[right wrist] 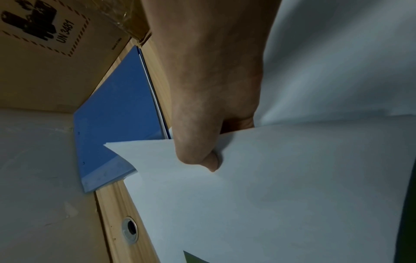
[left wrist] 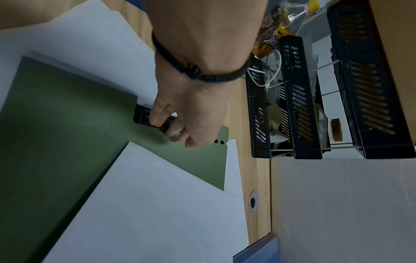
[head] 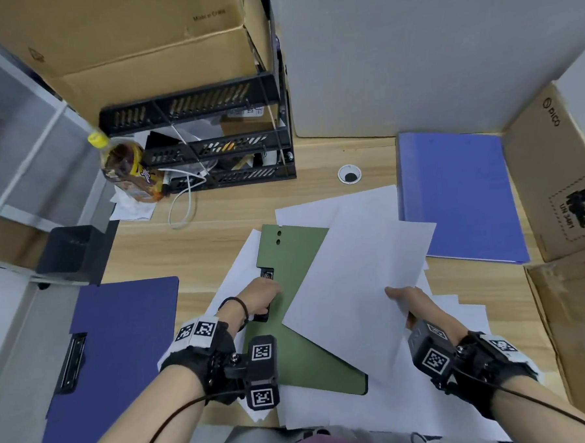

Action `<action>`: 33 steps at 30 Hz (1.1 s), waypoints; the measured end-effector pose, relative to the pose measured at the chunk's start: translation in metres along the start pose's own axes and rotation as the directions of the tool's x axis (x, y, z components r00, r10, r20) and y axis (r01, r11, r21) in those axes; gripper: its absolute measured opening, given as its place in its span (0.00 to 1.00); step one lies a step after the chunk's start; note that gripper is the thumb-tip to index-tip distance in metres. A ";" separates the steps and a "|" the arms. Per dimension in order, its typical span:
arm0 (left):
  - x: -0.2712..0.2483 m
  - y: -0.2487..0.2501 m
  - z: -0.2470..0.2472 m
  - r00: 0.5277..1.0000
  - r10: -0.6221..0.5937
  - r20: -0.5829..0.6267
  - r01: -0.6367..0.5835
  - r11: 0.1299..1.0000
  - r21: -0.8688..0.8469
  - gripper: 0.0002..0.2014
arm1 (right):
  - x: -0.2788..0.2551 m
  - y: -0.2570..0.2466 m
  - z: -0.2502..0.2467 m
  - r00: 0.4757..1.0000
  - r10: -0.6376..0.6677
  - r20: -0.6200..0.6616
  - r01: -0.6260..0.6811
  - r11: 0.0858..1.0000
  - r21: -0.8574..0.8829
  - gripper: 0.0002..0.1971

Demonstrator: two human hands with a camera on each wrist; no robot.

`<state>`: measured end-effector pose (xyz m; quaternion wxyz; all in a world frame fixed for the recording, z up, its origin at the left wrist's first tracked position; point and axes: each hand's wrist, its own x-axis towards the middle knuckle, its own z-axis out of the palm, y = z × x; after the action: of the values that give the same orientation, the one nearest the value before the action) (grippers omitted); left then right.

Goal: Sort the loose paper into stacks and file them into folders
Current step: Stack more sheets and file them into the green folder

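The left hand (head: 261,292) curls its fingers round the black clip (left wrist: 150,119) on the green folder (head: 288,255). The right hand (head: 405,298) pinches a white sheet (head: 359,285), which spreads toward 11 o'clock from the thumb, over the folder.

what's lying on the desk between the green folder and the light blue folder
In the head view, white paper sheets, held by the right hand, span from the green folder to the light blue folder.
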<state>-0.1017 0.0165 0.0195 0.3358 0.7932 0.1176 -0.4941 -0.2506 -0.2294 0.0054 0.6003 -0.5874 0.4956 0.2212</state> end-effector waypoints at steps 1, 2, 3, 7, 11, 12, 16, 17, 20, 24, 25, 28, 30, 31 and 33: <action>0.001 0.000 -0.001 1.000 -0.003 -0.006 0.003 1.000 -0.014 0.16 | 0.001 0.000 0.000 1.000 0.003 -0.003 -0.003 1.000 0.007 0.15; 0.003 0.000 -0.002 1.000 0.002 -0.005 -0.002 0.999 -0.036 0.16 | 0.000 0.000 0.001 1.000 -0.001 -0.003 0.001 1.000 0.012 0.13; 0.006 -0.001 -0.003 1.000 0.002 -0.004 -0.003 0.997 -0.072 0.15 | 0.000 0.000 0.002 1.000 -0.002 -0.002 0.002 1.000 0.016 0.11; 0.012 -0.002 -0.008 0.999 -0.026 -0.048 0.015 0.976 -0.216 0.11 | -0.001 0.008 0.006 1.000 0.006 0.016 -0.006 0.999 0.036 0.13; 0.014 -0.008 -0.008 0.996 -0.064 -0.062 0.044 0.959 -0.280 0.12 | 0.001 0.012 0.008 1.000 0.031 0.006 -0.031 0.999 0.041 0.13; 0.015 -0.010 -0.008 0.996 -0.072 -0.061 0.052 0.957 -0.286 0.11 | 0.001 0.011 0.009 0.999 0.033 0.000 -0.033 0.999 0.042 0.10; 0.017 -0.020 -0.004 0.995 -0.093 -0.040 0.076 0.950 -0.303 0.07 | 0.002 0.011 0.008 0.999 0.027 -0.029 -0.025 0.998 0.061 0.10; 0.016 -0.021 -0.005 0.994 -0.100 -0.037 0.083 0.946 -0.314 0.06 | 0.000 0.011 0.009 0.999 0.028 -0.032 -0.026 0.998 0.063 0.12; 0.019 -0.024 -0.006 0.995 -0.101 -0.013 0.090 0.926 -0.366 0.07 | -0.003 0.010 0.009 0.998 0.050 -0.039 -0.046 0.994 0.094 0.13; 0.019 -0.023 -0.005 0.997 -0.073 0.022 0.076 0.913 -0.401 0.12 | -0.019 0.007 0.004 0.997 0.083 0.001 -0.081 0.971 0.225 0.16; 0.017 -0.022 -0.004 0.998 -0.058 0.031 0.065 0.920 -0.387 0.12 | -0.025 0.005 0.003 0.997 0.077 0.019 -0.079 0.964 0.252 0.15; 0.015 -0.026 -0.005 0.997 0.015 0.070 0.010 0.939 -0.345 0.10 | -0.037 -0.010 0.002 0.997 0.043 0.057 -0.059 0.948 0.312 0.09; 0.011 -0.029 -0.009 0.993 0.073 0.096 -0.039 0.949 -0.313 0.14 | -0.044 -0.026 0.009 0.998 0.000 0.070 -0.021 0.951 0.309 0.09; 0.008 -0.032 -0.014 0.990 0.096 0.107 -0.057 0.945 -0.323 0.15 | -0.046 -0.033 0.015 0.997 -0.017 0.078 -0.009 0.943 0.332 0.09; 0.003 -0.041 -0.026 0.980 0.129 0.151 -0.072 0.939 -0.337 0.15 | -0.051 -0.046 0.030 0.993 -0.016 0.118 -0.027 0.936 0.352 0.11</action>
<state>-0.1030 0.0639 0.0070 0.4976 0.6854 0.1287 -0.5158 -0.2226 -0.1953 0.0653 0.7237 -0.4546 0.4922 0.1652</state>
